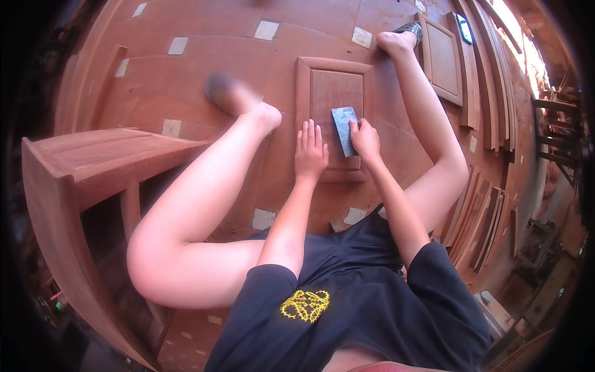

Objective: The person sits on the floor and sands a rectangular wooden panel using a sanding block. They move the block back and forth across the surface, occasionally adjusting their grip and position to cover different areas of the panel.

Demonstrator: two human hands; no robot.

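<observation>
A brown wooden raised-panel door (334, 87) lies flat on the floor between my legs. My right hand (364, 140) grips a blue-grey flat rectangular sheet (343, 124), which looks like folded sandpaper, by its right edge. The sheet lies slanted over the panel's lower middle, thumb on top. My left hand (311, 150) rests flat on the door's left frame piece, fingers stretched forward and holding nothing. Part of the frame's lower left corner is hidden by that hand.
A wooden furniture frame (105, 155) stands at my left. Another panel door (441, 59) lies by my right foot, with a phone-like device (464, 29) beside it. Long boards (489, 80) and stacked wood strips (474, 217) lie along the right.
</observation>
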